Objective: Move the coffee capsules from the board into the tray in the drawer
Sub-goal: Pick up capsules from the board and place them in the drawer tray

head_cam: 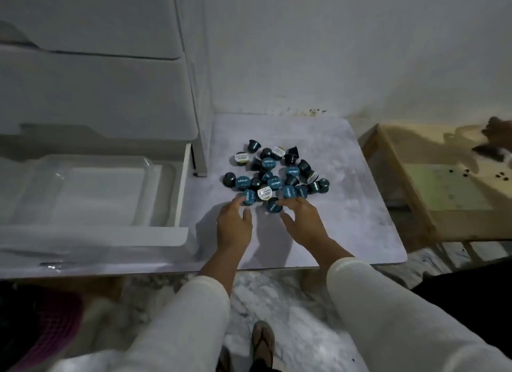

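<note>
Several dark coffee capsules (277, 175) with blue or white lids lie in a heap on a pale marbled board (346, 205). My left hand (234, 222) rests at the heap's near left edge, fingertips touching a blue-lidded capsule (248, 197), fingers apart. My right hand (303, 219) is at the near edge too, fingers spread, tips against another blue-lidded capsule (273, 205). Neither hand has lifted anything. To the left, a clear plastic tray (97, 189) sits in the pulled-out white drawer (181, 183) and holds no capsules.
A white drawer cabinet (110, 67) rises behind the drawer, against a white wall. A wooden crate (410, 183) stands right of the board, with another person's hand (498, 133) over it. My white-trousered legs and a sandalled foot (261, 344) are below the board.
</note>
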Demonstrator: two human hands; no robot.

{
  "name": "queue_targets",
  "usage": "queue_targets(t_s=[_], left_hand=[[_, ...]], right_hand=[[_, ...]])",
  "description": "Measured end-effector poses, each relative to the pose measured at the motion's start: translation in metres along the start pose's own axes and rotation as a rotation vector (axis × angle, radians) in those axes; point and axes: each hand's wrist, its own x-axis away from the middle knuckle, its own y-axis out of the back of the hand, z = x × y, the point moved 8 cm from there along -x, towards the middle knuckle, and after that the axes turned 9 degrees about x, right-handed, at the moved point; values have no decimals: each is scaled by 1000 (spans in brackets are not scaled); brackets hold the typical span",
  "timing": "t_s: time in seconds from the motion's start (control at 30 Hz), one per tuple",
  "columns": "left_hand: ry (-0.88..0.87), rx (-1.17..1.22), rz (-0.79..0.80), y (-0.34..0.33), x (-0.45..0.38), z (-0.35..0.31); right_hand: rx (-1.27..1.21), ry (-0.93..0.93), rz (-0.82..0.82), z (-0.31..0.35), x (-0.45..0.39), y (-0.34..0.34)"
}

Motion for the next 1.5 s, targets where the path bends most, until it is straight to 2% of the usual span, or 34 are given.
queue_targets(t_s=[0.13,0.4,0.63,0.83,1.0,1.27,1.5], left_hand=[[-35,58,-33,-7,-18,-4],[-29,60,-123,-12,-36,-6],[61,208,-132,-16,-37,0],[106,243,-154,-11,-30,-7],[58,275,-147,5,-23,-40],[-93,335,-89,73,-16,-109],[-163,291,-4,173,-20,-114]], right_hand=[[23,47,11,-5,-21,-8],[-84,64,-51,-8,-48,-15],[-178,-5,-122,-18,-55,-8],[-370,-161,-92,-29,-54,-1],[-556,-187,-106,-23,-53,25],[-681,-57,-82,36,-56,90],[-651,155,45,131,-62,107]])
